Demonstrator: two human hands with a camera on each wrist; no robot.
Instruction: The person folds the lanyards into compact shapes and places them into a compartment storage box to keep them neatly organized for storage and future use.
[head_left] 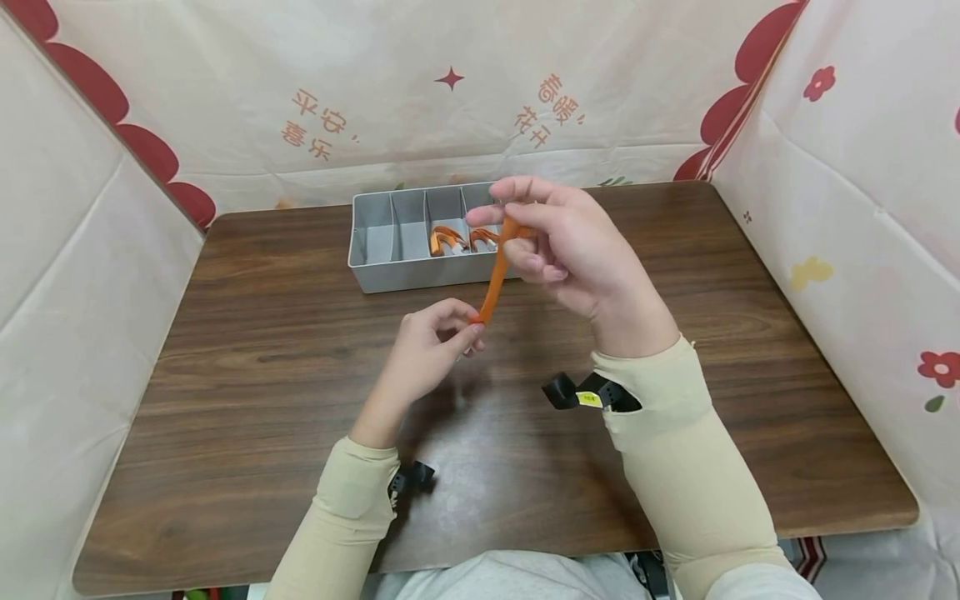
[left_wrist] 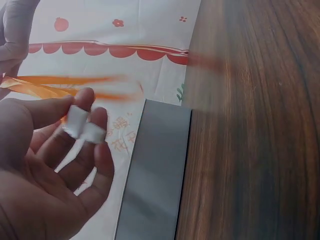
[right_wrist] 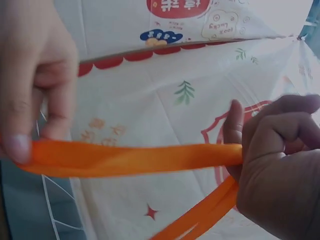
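Note:
A flat orange strap (head_left: 496, 283) is held between both hands above the table. My left hand (head_left: 429, 350) pinches its lower end between thumb and fingers. Two small white end pieces (left_wrist: 76, 121) show at those fingertips in the left wrist view. Higher up and to the right, my right hand (head_left: 581, 242) grips the strap, its fingers partly curled. The right wrist view shows the strap (right_wrist: 125, 159) stretched between the hands, and a second length hangs below the right hand. Behind the hands stands a grey divided box (head_left: 435, 274), partly hidden by the right hand.
Orange looped straps (head_left: 447, 240) with pale ends lie in two of the box's compartments; those to the left hold nothing visible. The box stands near the back of the brown wooden table (head_left: 262, 375). Printed white cloth (head_left: 420, 50) encloses the back and sides.

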